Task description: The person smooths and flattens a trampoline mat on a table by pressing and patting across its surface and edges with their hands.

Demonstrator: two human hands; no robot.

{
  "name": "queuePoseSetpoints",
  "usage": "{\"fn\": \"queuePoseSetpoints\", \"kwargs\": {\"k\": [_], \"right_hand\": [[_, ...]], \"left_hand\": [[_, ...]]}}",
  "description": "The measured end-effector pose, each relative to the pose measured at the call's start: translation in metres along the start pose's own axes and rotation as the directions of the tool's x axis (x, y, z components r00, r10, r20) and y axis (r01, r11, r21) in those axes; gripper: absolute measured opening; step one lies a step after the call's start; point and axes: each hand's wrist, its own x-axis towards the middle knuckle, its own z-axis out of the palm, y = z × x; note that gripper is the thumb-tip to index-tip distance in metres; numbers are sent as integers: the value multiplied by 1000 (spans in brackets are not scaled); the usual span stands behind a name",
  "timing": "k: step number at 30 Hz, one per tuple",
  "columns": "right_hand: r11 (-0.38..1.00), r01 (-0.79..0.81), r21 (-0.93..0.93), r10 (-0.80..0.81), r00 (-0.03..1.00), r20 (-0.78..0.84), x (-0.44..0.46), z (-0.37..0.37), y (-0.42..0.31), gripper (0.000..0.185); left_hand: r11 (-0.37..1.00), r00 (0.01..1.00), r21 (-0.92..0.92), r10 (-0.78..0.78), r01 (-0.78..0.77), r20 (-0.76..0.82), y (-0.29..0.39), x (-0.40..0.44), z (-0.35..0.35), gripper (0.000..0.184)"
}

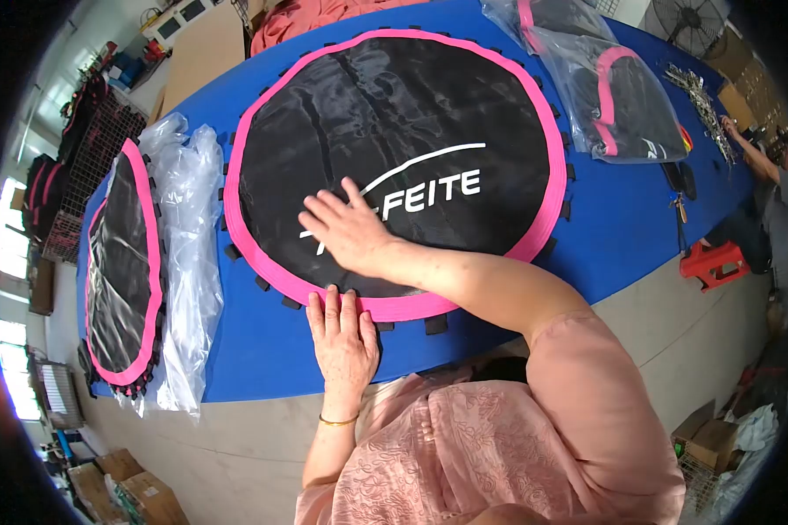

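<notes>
A round black trampoline mat (324, 131) with a pink border and dark tabs along its edge lies spread on the blue table (613, 236). White lettering ending in "FEITE" and a curved white line mark its near half. My right hand (350, 234) rests on the black surface with fingers spread, covering part of the lettering. Close to me, my left hand (346, 341) lies palm down at the near edge, its fingertips on the pink border and a bracelet at its wrist. Neither hand grips anything.
Another pink-edged black mat (118, 271) lies at the left, beside clear plastic bags (193, 201). Bagged mats (635, 105) lie at the far right, near a bundle of metallic strips (705, 105). A person (775, 192) is beyond, near a red stool (714, 264).
</notes>
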Motion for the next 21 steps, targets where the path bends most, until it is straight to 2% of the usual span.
{"fn": "queuePoseSetpoints", "kwargs": {"k": [1, 2, 5, 7, 9, 12, 16, 21], "right_hand": [[999, 21, 42, -21, 1000, -5, 1, -1, -8, 52], [999, 37, 14, -37, 998, 41, -1, -6, -10, 52], [996, 64, -61, -63, 998, 20, -13, -12, 0, 53], [998, 67, 6, -67, 998, -17, -29, -19, 14, 53], [996, 35, -76, -33, 999, 26, -47, -33, 33, 53], [996, -52, -73, 58, 994, 93, -74, -63, 59, 56], [995, -85, -60, 83, 996, -30, -95, -69, 103, 55], [976, -152, -155, 140, 987, -83, -73, -63, 136, 59]], "left_hand": [[1000, 1000, -4, -3, 3, 4, 0, 0, 1, 39], [1000, 1000, -9, -8, 8, 7, 0, -1, 0, 39], [1000, 1000, -24, -17, 17, 9, -1, -1, 0, 40], [999, 1000, -23, -26, 26, 10, -1, -1, -1, 40], [999, 999, -29, -30, 30, 12, 0, -2, 0, 40], [999, 1000, -28, -26, 27, 14, 0, -1, 0, 40], [999, 999, -30, -25, 26, 23, 0, -1, -1, 40], [1000, 1000, -27, -12, 13, 15, 0, 0, 0, 40]]}}
